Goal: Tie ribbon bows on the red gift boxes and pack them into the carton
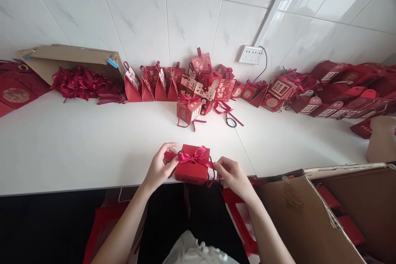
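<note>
A small red gift box [191, 169] sits at the near edge of the white table [77, 144], topped by a red ribbon bow [195, 157]. My left hand [160, 166] pinches the ribbon's left end beside the box. My right hand [232, 173] pinches the ribbon's right end at the box's other side. Both hands are closed on the ribbon.
Several finished red boxes [198, 84] line the wall, one tied box [188, 110] stands nearer. A ribbon pile [81, 83] lies by a flat cardboard piece [71, 58] at the left. A black hair tie [231, 122], a wall socket [251, 54] and an open carton [321, 210] at the right.
</note>
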`<state>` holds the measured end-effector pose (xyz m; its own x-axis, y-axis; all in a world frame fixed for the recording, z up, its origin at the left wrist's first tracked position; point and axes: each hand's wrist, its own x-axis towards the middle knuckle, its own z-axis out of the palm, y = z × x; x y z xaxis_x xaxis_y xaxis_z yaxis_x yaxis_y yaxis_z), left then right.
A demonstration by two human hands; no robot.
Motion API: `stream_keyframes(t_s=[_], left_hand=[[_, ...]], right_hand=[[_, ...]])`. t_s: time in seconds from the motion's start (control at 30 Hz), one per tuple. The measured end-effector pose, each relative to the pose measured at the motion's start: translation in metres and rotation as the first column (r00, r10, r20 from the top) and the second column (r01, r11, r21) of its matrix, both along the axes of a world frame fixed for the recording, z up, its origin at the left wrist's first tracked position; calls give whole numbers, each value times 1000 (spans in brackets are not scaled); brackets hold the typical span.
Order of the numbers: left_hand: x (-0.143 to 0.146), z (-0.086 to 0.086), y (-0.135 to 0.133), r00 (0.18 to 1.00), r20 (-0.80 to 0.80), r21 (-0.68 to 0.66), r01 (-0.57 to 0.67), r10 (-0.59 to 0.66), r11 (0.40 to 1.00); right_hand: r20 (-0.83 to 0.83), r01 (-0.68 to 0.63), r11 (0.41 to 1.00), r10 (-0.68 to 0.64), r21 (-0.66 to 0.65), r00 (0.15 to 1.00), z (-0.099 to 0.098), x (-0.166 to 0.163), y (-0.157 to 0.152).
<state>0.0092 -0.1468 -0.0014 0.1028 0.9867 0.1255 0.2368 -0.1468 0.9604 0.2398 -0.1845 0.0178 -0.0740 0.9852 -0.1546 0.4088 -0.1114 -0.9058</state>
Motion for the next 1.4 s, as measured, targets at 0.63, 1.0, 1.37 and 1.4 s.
stream_keyframes(t_s=[0.63, 1.0, 1.37, 1.4], left_hand=[[15, 24, -45, 947, -296, 411, 7, 126, 912], [-2, 42, -14, 948, -314, 346, 168, -55, 923], [7, 23, 27, 887, -407, 183, 313, -218, 932], [5, 22, 28, 890, -396, 187, 320, -227, 929]], right_hand=[[362, -28, 940, -103, 340, 926, 10, -14, -19], [496, -392, 533, -62, 750, 866, -9, -52, -4], [376, -314, 414, -77, 854, 923, -18, -44, -16], [363, -304, 405, -76, 862, 929, -20, -43, -17]])
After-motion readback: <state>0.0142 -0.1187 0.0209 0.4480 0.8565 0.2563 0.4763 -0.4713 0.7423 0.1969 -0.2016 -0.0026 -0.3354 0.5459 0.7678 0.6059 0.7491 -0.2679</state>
